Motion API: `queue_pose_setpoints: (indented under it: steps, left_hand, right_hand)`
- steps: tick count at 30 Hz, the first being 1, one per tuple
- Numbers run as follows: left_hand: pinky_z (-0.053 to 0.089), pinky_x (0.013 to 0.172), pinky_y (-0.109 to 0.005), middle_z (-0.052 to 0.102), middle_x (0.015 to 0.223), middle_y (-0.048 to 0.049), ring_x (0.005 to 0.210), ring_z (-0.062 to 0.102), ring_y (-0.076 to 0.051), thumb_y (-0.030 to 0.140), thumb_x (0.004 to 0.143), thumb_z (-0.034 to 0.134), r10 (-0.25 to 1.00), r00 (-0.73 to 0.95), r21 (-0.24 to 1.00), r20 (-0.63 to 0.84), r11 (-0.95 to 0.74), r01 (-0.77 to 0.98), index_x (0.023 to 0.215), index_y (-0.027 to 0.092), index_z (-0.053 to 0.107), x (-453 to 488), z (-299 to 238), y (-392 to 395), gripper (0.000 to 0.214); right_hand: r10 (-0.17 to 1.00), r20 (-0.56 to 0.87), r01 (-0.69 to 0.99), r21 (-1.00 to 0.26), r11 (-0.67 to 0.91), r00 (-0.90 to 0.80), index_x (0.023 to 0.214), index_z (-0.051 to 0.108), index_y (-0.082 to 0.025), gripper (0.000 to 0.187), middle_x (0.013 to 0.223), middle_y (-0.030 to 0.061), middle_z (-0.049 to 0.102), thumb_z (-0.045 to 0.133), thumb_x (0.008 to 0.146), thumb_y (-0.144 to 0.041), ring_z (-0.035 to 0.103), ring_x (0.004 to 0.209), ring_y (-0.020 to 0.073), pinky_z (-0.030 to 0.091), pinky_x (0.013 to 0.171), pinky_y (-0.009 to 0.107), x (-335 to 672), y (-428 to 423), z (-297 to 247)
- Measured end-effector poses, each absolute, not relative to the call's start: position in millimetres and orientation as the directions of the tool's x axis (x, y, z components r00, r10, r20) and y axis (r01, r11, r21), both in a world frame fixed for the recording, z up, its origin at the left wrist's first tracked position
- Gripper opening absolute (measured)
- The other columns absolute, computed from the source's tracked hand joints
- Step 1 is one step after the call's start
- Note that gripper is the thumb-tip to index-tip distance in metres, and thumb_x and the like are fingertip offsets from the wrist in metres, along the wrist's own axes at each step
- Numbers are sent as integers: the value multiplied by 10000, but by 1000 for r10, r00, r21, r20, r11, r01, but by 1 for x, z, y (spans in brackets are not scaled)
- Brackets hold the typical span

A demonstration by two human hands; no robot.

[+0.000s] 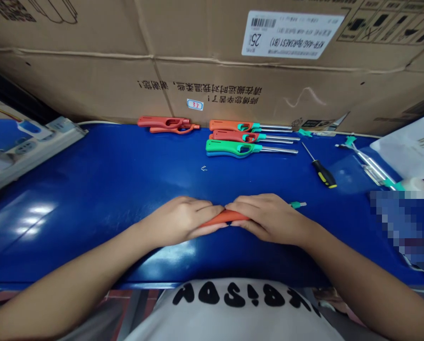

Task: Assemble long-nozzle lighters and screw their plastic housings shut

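Both hands are closed around one orange lighter handle (222, 219), held level above the front part of the blue table. My left hand (180, 220) wraps its left end, and my right hand (269, 215) wraps its right end. Fingers cover most of the handle. A small teal piece with a metal tip (298, 205) shows just past my right hand; I cannot tell whether it belongs to the held lighter. Farther back lie assembled long-nosed lighters, with a green one (226, 146) in front of red (233, 136) and orange (228, 125) ones.
Red handle shells (158, 122) without metal tubes lie at the back left. A screwdriver (323, 174) rests at right, near loose metal-and-teal lighter parts (375, 166). A cardboard box (109, 85) walls off the back. At far left sits a power strip (38, 147) with a plug.
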State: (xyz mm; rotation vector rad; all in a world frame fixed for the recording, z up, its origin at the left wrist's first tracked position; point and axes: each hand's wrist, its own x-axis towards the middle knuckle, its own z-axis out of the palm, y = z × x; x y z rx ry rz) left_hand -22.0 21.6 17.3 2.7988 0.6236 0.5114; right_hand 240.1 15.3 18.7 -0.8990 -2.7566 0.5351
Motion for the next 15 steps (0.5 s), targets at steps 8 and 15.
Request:
queue_pose_setpoints:
  steps: [8,15]
  left_hand:
    - [502,643,-263,757,930,-59,736,718,-168,401,1043,480,477,822,343,311,-863,371,1108,140,662,-33,22,35,324]
    - [512,662,-267,722,958,-53,778,706,-175,402,1041,477,587,800,363,128,-778,513,1225,165,642,-26,21,31,343]
  right_hand:
    - [638,188,591,-254,766,-747,1152,679,-165,275,1052,90,766,456,1018,-253,720,879,212,531,751,331,264,22,20]
    - [627,189,606,-161,779,-756,1138,690,-160,270,1054,64,781,458,1030,-246,728,864,205,526,744,333,259,25,16]
